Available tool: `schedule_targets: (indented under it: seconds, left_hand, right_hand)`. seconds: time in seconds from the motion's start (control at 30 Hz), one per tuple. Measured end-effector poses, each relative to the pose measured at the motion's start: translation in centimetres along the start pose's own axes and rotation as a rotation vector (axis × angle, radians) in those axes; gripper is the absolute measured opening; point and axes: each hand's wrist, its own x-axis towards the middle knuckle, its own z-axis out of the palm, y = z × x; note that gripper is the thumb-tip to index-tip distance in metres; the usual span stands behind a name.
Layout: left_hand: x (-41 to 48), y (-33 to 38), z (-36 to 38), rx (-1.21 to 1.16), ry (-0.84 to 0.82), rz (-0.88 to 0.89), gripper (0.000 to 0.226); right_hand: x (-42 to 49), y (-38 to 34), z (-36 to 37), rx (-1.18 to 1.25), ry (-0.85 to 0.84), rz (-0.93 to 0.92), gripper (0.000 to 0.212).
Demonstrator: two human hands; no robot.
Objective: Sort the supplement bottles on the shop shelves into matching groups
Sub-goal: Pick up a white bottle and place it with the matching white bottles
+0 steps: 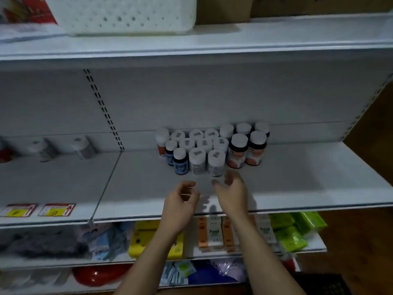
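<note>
Hovering low over shelf [297, 177] front, both empty | left grip [182, 199]: loosely curled | right grip [230, 188]: loosely curled, just short of front white btl [216, 163] | btls grouped at frame centre: blue-label btls [180, 162] on cluster's left, white ones between, orange-label btls [238, 152] on right.

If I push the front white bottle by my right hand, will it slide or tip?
Likely slides if pushed low: the white bottle stands upright on a flat shelf. It looks taller than wide, so a high push may tip it. The bottles behind sit close and might shift too.
</note>
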Motion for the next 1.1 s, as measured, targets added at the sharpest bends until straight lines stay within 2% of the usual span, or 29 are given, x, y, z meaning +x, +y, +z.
schedule_targets:
  seconds: [0.1,0.27,0.43,0.53,0.6,0.7,0.77,0.87,0.93,1.1]
  left_hand:
    - [1.4,-0.3,0.4,-0.062,0.031,-0.028,0.017]
    - [1.9,-1.2,-0.3,-0.119,0.039,-0.098,0.016]
    - [1.9,-2.2,-1.3,-0.206,0.022,-0.127,0.020]
    - [1.7,-2.2,-1.9,-0.210,-0.028,-0.079,0.023]
    - [1.4,-1.9,-2.5,-0.189,-0.093,-0.017,0.035]
    - [0.3,-0.4,-3.8,-0.212,-0.228,0.098,0.061]
    - [-1.0,0.8,-4.6,-0.240,-0.296,0.151,0.067]
    - [-3.9,2.4,-5.9,-0.358,-0.353,0.217,0.068]
    - [-5.8,2.9,-6.6,-0.474,-0.347,0.212,0.069]
    - [-8.1,1.9,-7.5,-0.683,-0.263,0.099,0.050]
  right_hand:
    - [3.3,0.0,1.5,0.004,0.075,-0.136,0.041]
    - [6.7,-0.3,3.4,0.135,0.051,-0.020,0.061]
    - [6.5,-0.4,3.9,0.125,0.060,0.011,0.059]
    - [4.2,-1.2,3.1,0.158,0.067,0.012,0.049]
    - [1.9,-1.9,2.2,0.180,0.054,0.005,0.046]
    - [-2.1,-4.1,0.5,0.222,-0.055,0.058,0.041]
    - [-5.2,-5.8,-0.4,0.242,-0.102,0.061,0.036]
    - [-9.9,-8.6,-1.1,0.351,-0.147,0.052,0.024]
    - [-12.6,-9.7,-1.3,0.404,-0.154,0.060,0.034]
    - [-16.4,-10.2,-1.6,0.549,-0.198,0.094,0.029]
